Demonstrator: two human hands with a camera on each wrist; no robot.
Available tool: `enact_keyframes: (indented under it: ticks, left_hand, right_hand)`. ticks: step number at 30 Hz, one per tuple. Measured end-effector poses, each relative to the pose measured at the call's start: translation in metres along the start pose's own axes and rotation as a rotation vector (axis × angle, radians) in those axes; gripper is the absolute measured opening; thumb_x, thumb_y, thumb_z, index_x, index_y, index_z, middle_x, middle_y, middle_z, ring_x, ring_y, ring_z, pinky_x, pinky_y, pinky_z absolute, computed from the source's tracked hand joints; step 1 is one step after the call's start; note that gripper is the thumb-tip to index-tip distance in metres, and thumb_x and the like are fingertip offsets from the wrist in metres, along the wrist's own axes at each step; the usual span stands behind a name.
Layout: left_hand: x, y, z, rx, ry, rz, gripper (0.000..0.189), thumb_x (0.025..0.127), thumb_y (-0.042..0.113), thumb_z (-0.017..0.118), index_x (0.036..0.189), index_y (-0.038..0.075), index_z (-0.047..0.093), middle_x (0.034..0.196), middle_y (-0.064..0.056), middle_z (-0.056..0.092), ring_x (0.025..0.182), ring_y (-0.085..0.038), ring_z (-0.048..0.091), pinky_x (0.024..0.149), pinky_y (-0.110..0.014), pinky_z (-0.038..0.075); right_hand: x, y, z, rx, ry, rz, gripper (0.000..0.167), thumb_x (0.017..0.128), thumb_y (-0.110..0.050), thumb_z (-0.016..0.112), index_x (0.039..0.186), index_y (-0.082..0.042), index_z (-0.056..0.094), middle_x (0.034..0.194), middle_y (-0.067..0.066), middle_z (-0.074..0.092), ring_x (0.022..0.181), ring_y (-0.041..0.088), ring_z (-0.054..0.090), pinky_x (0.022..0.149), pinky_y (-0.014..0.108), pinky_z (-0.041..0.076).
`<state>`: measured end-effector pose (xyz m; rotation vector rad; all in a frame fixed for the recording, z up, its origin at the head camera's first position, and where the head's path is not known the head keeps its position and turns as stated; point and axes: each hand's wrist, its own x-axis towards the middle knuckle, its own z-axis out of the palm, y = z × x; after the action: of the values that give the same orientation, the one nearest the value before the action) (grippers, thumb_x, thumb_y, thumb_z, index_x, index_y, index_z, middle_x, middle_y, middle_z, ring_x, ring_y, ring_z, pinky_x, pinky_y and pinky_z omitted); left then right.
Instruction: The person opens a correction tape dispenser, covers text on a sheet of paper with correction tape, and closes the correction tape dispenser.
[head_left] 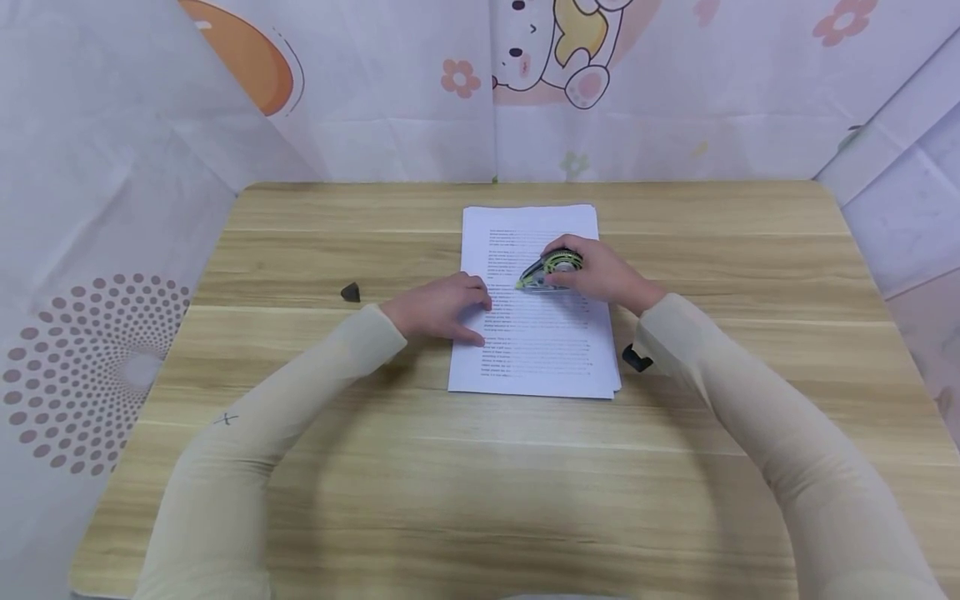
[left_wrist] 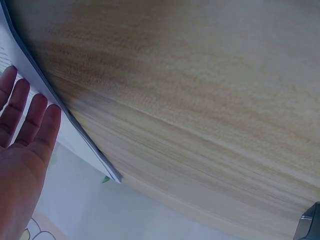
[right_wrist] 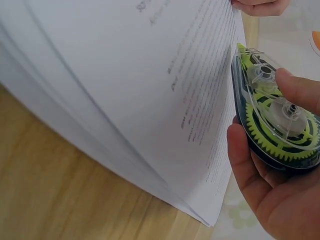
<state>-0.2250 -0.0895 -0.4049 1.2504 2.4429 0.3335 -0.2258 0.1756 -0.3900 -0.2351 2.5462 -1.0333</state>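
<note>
While the right hand (head_left: 598,271) grips a teardrop-shaped correction-tape dispenser of clear and dark plastic with lime-green gears (right_wrist: 282,117), thumb on one face and fingers round the other, the left hand (head_left: 438,308) lies relaxed, fingers loosely extended over the left edge of a stack of white printed paper sheets (head_left: 536,218); dispenser above mid-page, tip at the print, contact uncertain; work judged under way, tool positioned and paper steadied; no laid strip distinguishable against the white, so the amount done cannot be told; many printed lines look uncovered; print runs in paragraphs, words too small and blurred to read; no brand legible on the dispenser; small black pieces either side of the stack, left (head_left: 350,292) and right (head_left: 637,358), on the pale wood-grain table (head_left: 480,492); X-like pen mark (head_left: 225,419) on the cream left sleeve (head_left: 225,475).
</note>
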Motion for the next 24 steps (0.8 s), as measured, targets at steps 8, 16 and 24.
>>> enact_keyframes:
  ticks: [8,16,24]
  left_hand:
    - [0.0001,0.0027,-0.0009,0.004,-0.003,-0.002,0.05,0.077,0.037,0.074,0.113,0.005,0.062,0.119,-0.01,0.056,0.112,-0.024,0.049,0.101,-0.035,0.038]
    - [-0.0004,0.0043,-0.0015,0.008,-0.018,-0.018,0.05,0.078,0.037,0.074,0.114,0.005,0.062,0.121,-0.01,0.056,0.113,-0.024,0.049,0.102,-0.035,0.038]
    - [-0.0008,0.005,-0.0025,0.003,-0.016,-0.023,0.05,0.078,0.037,0.074,0.114,0.004,0.062,0.121,-0.01,0.056,0.113,-0.024,0.049,0.102,-0.035,0.038]
  right_hand:
    - [0.0007,-0.0016,0.0009,0.012,-0.009,-0.025,0.037,0.086,-0.025,0.067,0.12,-0.021,0.054,0.129,0.006,0.052,0.11,0.026,0.048,0.096,0.043,0.038]
    - [0.0004,-0.0048,0.0015,-0.003,0.001,-0.036,0.036,0.086,-0.024,0.067,0.12,-0.02,0.055,0.128,0.007,0.053,0.109,0.026,0.049,0.094,0.042,0.038]
    - [0.0048,-0.0049,0.0031,-0.004,0.005,-0.047,0.036,0.086,-0.024,0.067,0.12,-0.02,0.055,0.129,0.007,0.053,0.11,0.026,0.049,0.095,0.043,0.038]
